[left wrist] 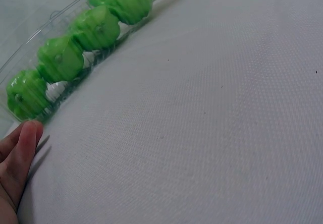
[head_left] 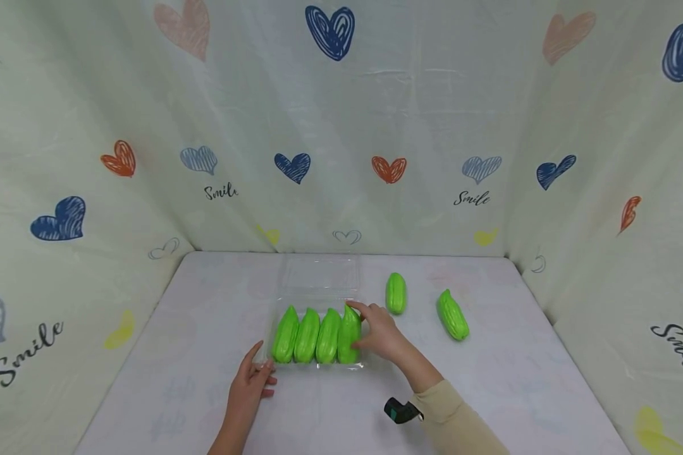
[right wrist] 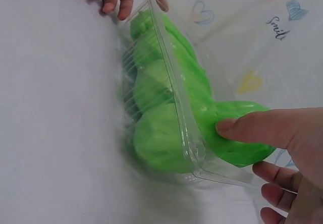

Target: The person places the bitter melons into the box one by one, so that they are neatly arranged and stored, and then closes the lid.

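In the head view a clear plastic box (head_left: 319, 365) stands mid-table with several bright green, ridged bitter melons side by side in it. My right hand (head_left: 380, 332) holds the rightmost bitter melon (head_left: 348, 338), a finger at its far tip and the thumb on its near part. The right wrist view shows the thumb (right wrist: 242, 128) pressing that melon, with the other fingers outside the box rim. My left hand (head_left: 250, 385) touches the box's near left corner with rather straight fingers. The left wrist view shows its fingertips (left wrist: 31, 130) by the leftmost melon (left wrist: 25, 95).
The box's transparent lid (head_left: 320, 276) lies folded back behind it. To the right, one bitter melon (head_left: 396, 294) lies on the table (head_left: 518, 379), and another bitter melon (head_left: 453, 315) lies farther right at a slant. A heart-patterned curtain (head_left: 432, 114) surrounds the table's back and sides.
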Tool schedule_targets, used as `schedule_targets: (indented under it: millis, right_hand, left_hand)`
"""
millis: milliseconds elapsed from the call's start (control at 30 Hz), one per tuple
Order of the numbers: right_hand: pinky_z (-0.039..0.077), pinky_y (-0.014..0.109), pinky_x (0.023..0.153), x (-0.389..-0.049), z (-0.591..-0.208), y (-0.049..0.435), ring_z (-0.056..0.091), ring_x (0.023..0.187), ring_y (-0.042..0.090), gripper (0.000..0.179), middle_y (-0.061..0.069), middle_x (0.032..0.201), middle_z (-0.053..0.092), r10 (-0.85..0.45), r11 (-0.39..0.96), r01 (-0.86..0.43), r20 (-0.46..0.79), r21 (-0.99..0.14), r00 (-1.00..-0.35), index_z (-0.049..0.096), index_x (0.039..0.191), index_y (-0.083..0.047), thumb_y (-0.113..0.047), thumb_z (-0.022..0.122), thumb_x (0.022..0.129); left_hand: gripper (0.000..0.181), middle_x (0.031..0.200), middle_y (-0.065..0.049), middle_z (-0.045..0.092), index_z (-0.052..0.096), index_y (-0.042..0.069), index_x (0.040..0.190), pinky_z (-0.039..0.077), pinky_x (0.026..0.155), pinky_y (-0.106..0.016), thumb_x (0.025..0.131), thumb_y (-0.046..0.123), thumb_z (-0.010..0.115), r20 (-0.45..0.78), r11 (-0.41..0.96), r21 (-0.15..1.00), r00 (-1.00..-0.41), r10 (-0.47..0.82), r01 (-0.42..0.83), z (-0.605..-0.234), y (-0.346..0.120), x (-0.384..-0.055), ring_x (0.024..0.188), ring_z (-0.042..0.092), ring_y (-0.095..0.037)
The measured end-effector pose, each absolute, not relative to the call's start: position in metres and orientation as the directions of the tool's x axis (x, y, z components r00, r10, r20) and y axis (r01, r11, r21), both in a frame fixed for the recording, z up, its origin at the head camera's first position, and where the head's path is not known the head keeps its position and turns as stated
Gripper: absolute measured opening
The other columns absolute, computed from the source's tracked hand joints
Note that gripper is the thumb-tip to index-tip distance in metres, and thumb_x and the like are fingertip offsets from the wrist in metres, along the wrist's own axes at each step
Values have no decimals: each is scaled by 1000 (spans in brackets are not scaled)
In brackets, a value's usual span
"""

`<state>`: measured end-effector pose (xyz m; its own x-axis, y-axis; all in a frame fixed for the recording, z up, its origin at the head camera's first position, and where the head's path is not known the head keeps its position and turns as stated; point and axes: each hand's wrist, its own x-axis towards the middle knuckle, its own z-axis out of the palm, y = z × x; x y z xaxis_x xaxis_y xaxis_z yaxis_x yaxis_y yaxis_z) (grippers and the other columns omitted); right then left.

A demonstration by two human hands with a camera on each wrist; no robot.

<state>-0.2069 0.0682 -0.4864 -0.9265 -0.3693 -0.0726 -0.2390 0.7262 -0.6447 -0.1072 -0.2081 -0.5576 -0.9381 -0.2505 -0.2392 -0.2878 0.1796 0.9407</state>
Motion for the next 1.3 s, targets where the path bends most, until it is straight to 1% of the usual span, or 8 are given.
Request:
schedule_targets:
  millis: [200, 400, 567, 967, 1300]
  right_hand:
    - [46, 46, 84, -211, -488, 68, 49, 105, 28, 91, 8, 110, 53, -378, 744, -255, -75, -618, -923, 46, 145, -19, -19, 91, 66]
    - [46, 41, 77, -213, -489, 66, 49, 100, 27, 89, 9, 108, 52, -382, 739, -270, -53, -617, -923, 48, 144, -17, -30, 91, 67]
    - [46, 39, 74, -217, -490, 65, 49, 98, 27, 85, 11, 107, 51, -373, 737, -270, -40, -620, -927, 50, 142, -15, -30, 90, 68]
    - [45, 34, 69, -226, -492, 63, 45, 93, 23, 81, 10, 105, 47, -351, 757, -210, -114, -619, -929, 54, 140, -17, -31, 89, 70]
    - [47, 38, 72, -230, -487, 63, 50, 94, 26, 75, 10, 103, 52, -368, 771, -230, -121, -593, -922, 56, 137, -12, -31, 88, 71]
  left_hand:
    - [62, 100, -12, 64, 30, 15, 152, 56, 63, -29, 99, 33, 58, -234, 187, 940, -939, -252, -285, -555, -208, -107, 80, 64, -20]
    - [62, 100, -11, 63, 30, 15, 152, 56, 63, -29, 99, 34, 58, -239, 191, 937, -936, -256, -292, -554, -208, -107, 80, 64, -19]
    - [62, 99, -12, 63, 30, 15, 152, 56, 63, -29, 99, 32, 58, -232, 185, 941, -939, -253, -282, -555, -207, -108, 80, 64, -20]
    - [63, 100, -12, 63, 30, 15, 152, 56, 63, -29, 99, 33, 58, -234, 174, 944, -941, -246, -280, -556, -208, -106, 80, 64, -20]
    - [61, 99, -12, 63, 31, 16, 152, 56, 62, -30, 99, 32, 58, -226, 169, 947, -942, -247, -272, -559, -208, -106, 80, 64, -20]
